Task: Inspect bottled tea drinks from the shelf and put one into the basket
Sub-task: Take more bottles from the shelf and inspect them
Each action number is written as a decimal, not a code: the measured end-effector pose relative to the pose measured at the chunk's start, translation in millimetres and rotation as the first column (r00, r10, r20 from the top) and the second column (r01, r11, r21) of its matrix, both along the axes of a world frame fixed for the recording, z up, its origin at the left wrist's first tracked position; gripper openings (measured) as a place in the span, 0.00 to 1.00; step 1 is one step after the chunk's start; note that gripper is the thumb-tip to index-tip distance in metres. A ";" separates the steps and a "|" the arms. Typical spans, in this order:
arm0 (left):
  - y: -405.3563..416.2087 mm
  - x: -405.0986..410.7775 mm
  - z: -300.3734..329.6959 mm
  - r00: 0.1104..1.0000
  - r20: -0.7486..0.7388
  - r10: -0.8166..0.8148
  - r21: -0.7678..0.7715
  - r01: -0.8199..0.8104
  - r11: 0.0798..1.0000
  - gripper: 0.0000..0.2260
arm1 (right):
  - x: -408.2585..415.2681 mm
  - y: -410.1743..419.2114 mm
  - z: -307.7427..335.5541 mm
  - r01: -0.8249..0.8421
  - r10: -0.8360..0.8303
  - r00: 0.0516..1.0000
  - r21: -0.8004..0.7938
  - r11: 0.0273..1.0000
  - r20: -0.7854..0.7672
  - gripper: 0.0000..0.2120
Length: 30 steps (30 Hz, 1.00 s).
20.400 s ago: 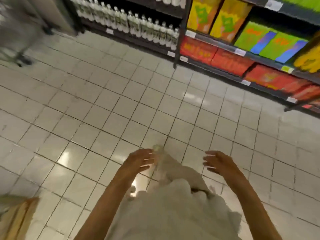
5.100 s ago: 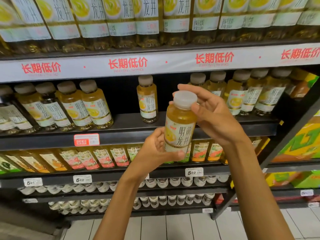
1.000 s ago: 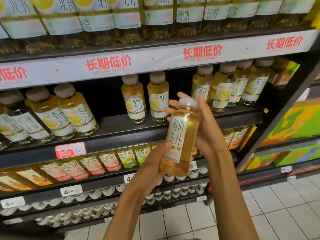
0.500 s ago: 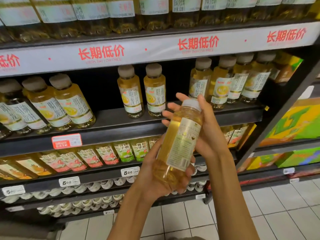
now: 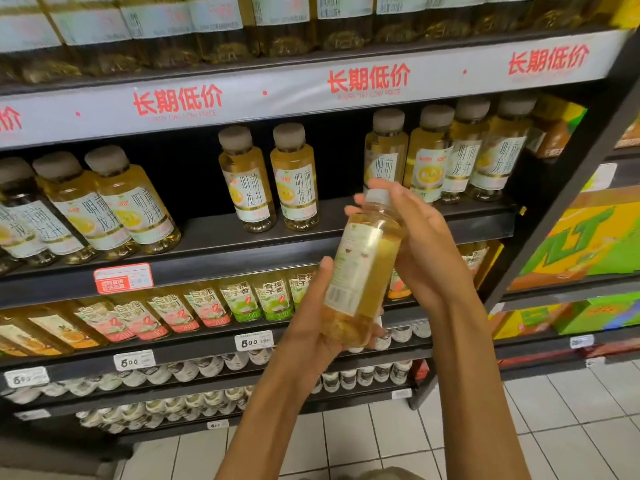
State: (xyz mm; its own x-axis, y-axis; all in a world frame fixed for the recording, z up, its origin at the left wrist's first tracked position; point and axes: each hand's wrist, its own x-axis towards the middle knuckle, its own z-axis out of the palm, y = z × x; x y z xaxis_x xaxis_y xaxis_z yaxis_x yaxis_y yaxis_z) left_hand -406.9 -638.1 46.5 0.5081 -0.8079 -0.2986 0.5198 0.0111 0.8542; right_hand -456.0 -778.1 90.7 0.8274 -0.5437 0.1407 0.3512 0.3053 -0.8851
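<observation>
I hold a yellow tea bottle (image 5: 363,271) with a pale cap in front of the shelf, tilted, its back label with the barcode turned toward me. My left hand (image 5: 311,327) grips the bottle's lower half from below, thumb along its left side. My right hand (image 5: 422,251) cups the upper half and neck from the right, fingers curled round behind the cap. Two matching bottles (image 5: 270,178) stand on the middle shelf (image 5: 214,251) behind, with more of them to the left (image 5: 114,202) and right (image 5: 450,154). No basket is in view.
Larger tea bottles (image 5: 277,26) fill the top shelf above a white price strip (image 5: 263,95) with red characters. Below are flavoured tea bottles (image 5: 194,306) and rows of small white-capped bottles (image 5: 194,372). Coloured cartons (image 5: 588,244) sit at right. White tiled floor (image 5: 381,441) lies underneath.
The bottle has been turned in my hands from its front label to its back label and barcode. Both hands kept hold, and the view shifted slightly.
</observation>
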 end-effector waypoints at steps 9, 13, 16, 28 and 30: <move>-4.9 -2.3 -18.4 0.992 -0.070 -0.108 -0.086 0.102 0.991 0.26 | 4.3 1.0 -11.2 -0.039 0.024 0.995 0.148 0.988 0.102 0.14; -12.8 -3.2 -7.5 0.965 0.253 0.065 0.146 -0.105 0.984 0.24 | 1.2 -6.2 -12.1 0.058 -0.059 0.997 0.027 0.998 0.053 0.13; -11.7 -9.3 -1.9 0.910 0.412 0.052 0.173 -0.134 0.976 0.27 | 3.0 -8.1 -12.5 0.048 -0.048 0.998 0.003 0.999 0.033 0.14; 1.9 -2.2 -15.8 0.957 -0.143 -0.253 -0.317 0.198 0.928 0.31 | 22.1 -0.9 -19.4 -0.203 0.180 0.977 0.242 0.949 0.114 0.19; 3.2 -0.9 -20.1 0.962 -0.111 -0.248 -0.282 0.209 0.936 0.31 | 23.0 -2.2 -21.3 -0.185 0.165 0.981 0.239 0.953 0.101 0.19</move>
